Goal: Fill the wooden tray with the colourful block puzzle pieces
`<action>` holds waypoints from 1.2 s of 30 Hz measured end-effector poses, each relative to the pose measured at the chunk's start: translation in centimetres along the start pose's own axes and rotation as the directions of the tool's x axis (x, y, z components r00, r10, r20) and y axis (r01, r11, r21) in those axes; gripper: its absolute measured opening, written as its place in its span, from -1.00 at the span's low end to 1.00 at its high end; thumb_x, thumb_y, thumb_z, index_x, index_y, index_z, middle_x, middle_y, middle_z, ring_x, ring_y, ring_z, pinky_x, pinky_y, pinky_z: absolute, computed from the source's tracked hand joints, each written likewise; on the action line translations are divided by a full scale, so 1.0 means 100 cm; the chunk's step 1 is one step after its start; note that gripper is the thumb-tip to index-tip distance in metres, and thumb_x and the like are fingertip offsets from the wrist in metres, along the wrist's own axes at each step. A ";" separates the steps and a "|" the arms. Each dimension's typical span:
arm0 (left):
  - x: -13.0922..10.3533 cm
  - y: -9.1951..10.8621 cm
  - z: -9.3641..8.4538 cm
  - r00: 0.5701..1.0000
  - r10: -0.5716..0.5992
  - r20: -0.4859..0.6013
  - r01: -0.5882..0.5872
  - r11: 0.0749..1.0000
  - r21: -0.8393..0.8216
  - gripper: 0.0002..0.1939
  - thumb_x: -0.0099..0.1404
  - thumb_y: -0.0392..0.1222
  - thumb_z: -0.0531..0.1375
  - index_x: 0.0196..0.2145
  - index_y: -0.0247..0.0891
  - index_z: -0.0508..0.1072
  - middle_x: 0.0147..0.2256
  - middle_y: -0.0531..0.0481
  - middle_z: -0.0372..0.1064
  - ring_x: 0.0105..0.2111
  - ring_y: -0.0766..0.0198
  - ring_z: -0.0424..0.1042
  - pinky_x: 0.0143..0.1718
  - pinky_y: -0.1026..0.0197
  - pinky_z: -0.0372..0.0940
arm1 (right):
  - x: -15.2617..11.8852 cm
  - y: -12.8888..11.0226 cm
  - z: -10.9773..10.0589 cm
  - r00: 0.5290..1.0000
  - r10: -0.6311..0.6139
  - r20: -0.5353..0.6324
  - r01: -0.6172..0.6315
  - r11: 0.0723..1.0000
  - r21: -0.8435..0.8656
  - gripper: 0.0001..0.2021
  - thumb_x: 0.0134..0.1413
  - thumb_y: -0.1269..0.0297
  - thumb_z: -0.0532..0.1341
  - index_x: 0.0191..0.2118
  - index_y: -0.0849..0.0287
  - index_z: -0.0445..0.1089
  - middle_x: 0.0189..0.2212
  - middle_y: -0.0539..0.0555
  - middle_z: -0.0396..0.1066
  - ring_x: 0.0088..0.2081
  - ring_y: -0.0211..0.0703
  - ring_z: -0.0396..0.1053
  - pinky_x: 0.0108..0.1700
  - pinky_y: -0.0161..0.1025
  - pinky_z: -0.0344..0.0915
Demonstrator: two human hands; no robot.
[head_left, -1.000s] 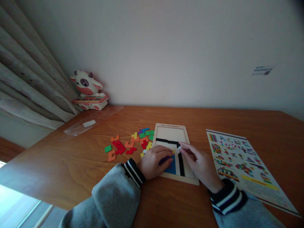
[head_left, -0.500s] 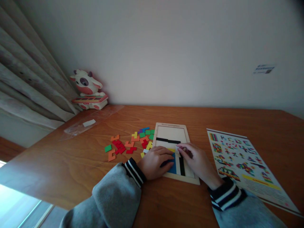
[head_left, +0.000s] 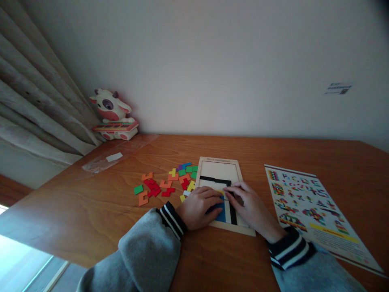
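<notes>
A wooden puzzle board (head_left: 234,231) with a raised rim lies between my hands. Over its left edge rests my left hand (head_left: 202,207), thumb and bent fingers apart, touching blue pieces (head_left: 221,215) in the board. My right hand (head_left: 244,200) has thumb and forefinger pinched at the board's middle, around what looks like a small white puzzle piece mostly hidden by the fingertips. Black pieces (head_left: 215,180) cross the board in a line, and a black strip (head_left: 233,215) runs down toward the near rim beside a white strip (head_left: 227,213). A yellow piece (head_left: 219,192) shows between my hands.
Loose coloured pieces, among them red ones (head_left: 152,188), lie left of the board. A printed pattern sheet (head_left: 304,198) is at the right. Farther left are a clear plastic bag (head_left: 101,163) and a cow toy with a keyboard (head_left: 114,115) against the wall.
My right fingertips have shifted slightly toward me and left, uncovering the corner where the black pieces meet. My left hand stays where it was.
</notes>
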State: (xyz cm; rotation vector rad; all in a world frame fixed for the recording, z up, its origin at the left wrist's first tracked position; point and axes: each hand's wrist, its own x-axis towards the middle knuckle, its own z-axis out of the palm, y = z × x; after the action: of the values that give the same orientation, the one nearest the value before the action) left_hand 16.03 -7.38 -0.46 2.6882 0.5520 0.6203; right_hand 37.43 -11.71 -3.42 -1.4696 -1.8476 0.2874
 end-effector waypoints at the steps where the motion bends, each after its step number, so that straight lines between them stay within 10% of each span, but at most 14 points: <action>1: 0.000 0.000 0.000 1.000 0.000 0.005 0.000 1.000 0.005 -0.74 0.40 -0.15 0.13 -0.02 -0.21 0.49 0.04 -0.12 0.44 0.03 0.11 0.38 0.08 0.04 0.29 | 0.000 0.000 0.000 1.000 0.000 -0.003 0.000 1.000 -0.003 -0.76 0.28 0.17 0.13 -0.15 0.09 0.52 -0.23 0.14 0.41 -0.20 -0.05 0.42 -0.11 -0.08 0.40; 36: -0.001 0.000 0.000 1.000 -0.018 0.026 0.017 1.000 0.015 -0.73 0.39 -0.14 0.15 -0.01 -0.21 0.49 0.04 -0.10 0.44 0.03 0.10 0.36 0.08 0.03 0.28 | -0.003 0.000 -0.007 0.998 0.067 -0.016 -0.069 0.994 -0.090 -0.78 0.27 0.19 0.10 -0.16 0.10 0.46 -0.31 0.08 0.54 -0.32 -0.07 0.46 -0.21 -0.09 0.37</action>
State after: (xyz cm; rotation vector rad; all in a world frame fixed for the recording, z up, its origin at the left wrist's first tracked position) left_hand 15.93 -7.43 -0.52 2.6986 0.5747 0.5776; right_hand 37.90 -12.18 -3.11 -1.5948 -1.8233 0.2287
